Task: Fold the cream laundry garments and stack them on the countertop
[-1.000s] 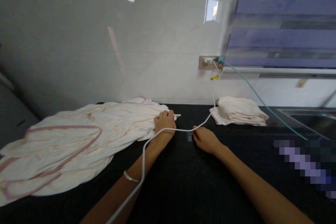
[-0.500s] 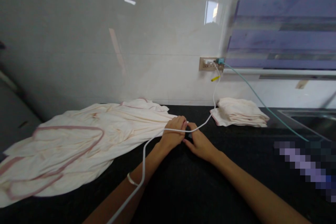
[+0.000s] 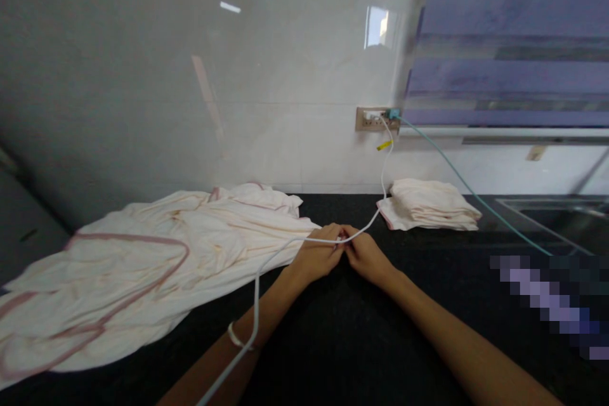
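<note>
A large white cloth with pinkish edging [image 3: 209, 260] lies spread and rumpled on the left of the dark countertop [image 3: 352, 342], its right end drawn into a narrow bunch. My left hand [image 3: 318, 255] is closed round that bunched end. Against its fingertips my right hand [image 3: 366, 258] is closed too, thumb and fingers pressed together; what they pinch is hidden. A white cable [image 3: 280, 247] runs over both hands and down across my left forearm.
A folded stack of white cloth [image 3: 435, 206] sits near the wall, right of my hands. The cable and a green cord [image 3: 457, 168] hang from a wall socket [image 3: 377, 119]. A metal sink [image 3: 566, 219] lies at the right; a purple striped blind [image 3: 504, 70] hangs above.
My right hand's fingers have closed up against my left hand; the gap that showed between the hands is gone. The view has shifted slightly, while the cloths lie much as before.
</note>
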Motion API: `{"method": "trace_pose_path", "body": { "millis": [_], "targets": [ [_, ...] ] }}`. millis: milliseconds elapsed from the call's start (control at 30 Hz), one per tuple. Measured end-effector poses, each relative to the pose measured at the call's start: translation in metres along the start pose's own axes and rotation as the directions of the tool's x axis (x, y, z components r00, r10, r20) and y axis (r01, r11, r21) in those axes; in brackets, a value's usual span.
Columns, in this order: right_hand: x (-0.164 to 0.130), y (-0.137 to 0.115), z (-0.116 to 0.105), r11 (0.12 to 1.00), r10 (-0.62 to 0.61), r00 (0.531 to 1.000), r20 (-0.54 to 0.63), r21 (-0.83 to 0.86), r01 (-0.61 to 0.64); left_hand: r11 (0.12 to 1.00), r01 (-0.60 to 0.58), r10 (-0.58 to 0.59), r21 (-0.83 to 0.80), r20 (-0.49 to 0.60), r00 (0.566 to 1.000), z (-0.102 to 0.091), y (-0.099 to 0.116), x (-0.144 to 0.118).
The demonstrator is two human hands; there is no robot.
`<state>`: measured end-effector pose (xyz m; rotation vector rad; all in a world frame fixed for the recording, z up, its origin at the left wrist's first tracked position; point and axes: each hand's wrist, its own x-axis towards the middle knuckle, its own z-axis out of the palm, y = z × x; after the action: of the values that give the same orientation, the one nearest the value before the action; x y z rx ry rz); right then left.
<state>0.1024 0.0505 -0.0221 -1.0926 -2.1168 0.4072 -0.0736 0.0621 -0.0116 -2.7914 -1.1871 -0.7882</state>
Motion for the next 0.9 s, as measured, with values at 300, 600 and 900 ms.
{"method": "trace_pose_path", "body": {
  "millis": [300, 600, 900],
  "targets": [
    [0.003, 0.006, -0.01, 0.974, 0.069, 0.996, -0.052, -0.211, -0.078, 0.982, 0.102, -0.102, 0.158, -0.005, 0.995, -0.004, 0.013, 0.001],
    [-0.005, 0.048, -0.047, 0.898, 0.211, 0.809, -0.549, -0.218, -0.382, 0.882, 0.39, -0.405, 0.264, 0.005, 0.914, -0.003, -0.016, 0.001],
    [-0.003, 0.044, -0.032, 0.916, 0.085, 0.803, -0.589, -0.27, -0.296, 0.89, 0.39, -0.401, 0.237, 0.0, 0.916, 0.0, -0.019, -0.005]
  ]
}}
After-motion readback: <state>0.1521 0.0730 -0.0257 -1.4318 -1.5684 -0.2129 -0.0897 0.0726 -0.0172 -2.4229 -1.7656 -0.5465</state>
